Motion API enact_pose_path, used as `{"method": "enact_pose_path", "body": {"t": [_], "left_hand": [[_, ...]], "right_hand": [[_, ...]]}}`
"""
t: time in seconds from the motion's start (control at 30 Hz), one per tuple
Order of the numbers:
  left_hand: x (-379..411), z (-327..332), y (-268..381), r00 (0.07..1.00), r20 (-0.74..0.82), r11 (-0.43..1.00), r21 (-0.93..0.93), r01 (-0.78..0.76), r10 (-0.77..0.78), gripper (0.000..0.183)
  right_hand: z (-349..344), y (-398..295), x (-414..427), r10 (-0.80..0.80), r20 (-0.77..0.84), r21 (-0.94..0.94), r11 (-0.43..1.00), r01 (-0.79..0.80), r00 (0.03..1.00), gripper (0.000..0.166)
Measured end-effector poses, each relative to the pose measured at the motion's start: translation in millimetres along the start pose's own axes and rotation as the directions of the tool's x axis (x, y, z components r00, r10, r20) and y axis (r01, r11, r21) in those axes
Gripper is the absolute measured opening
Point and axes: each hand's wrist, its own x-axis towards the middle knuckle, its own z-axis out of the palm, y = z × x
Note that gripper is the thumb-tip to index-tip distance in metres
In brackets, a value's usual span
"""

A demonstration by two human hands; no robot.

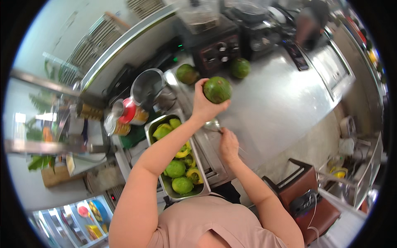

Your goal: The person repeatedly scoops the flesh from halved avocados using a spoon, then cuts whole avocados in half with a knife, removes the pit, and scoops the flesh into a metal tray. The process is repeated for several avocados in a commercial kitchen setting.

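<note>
My left hand [203, 107] grips a large round green avocado [218, 90] above the steel counter [266, 121]. Held in my right hand [229, 145] is a shiny metal utensil [212, 125], apparently a spoon, just below the left wrist. Two more whole avocados, one on the left [186, 73] and one on the right [240, 68], lie beyond, by the blender base. A deep rectangular steel pan [203, 173] stands close to my body, under my left forearm. Inside it are several green avocado skins [182, 185], some showing yellow inner flesh.
A blender [214, 51] and other dark appliances line the back. A steel pitcher [148, 85] and cans [136, 116] stand left of the pan. A phone [296, 57] lies at the far right. A brown chair [321, 214] holding a black device [303, 203] is at lower right.
</note>
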Motion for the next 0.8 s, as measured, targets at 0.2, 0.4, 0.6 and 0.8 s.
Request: {"method": "enact_pose_path", "body": {"t": [0.2,0.4,0.6,0.8], "left_hand": [[-115,-135,28,0.980,0.180,0.925,-0.351,0.142,-0.082,0.085],[-240,-221,-11,0.974,-0.046,0.658,-0.744,0.116,-0.223,0.077],[-322,-260,-18,0.882,-0.366,0.595,-0.794,-0.128,-0.298,0.082],[-400,-292,-16,0.720,-0.584,0.704,-0.685,-0.188,-0.376,0.083]], "right_hand": [[-18,-26,12,-0.036,-0.144,-0.083,0.996,0.024,0.989,0.041],[-39,-211,143,-0.473,-0.190,0.282,0.813,0.509,0.860,0.023],[70,-281,242,0.135,0.787,-0.572,0.525,0.630,0.601,0.028],[69,-297,246,0.237,0.899,-0.438,0.442,0.783,0.369,0.021]]}}
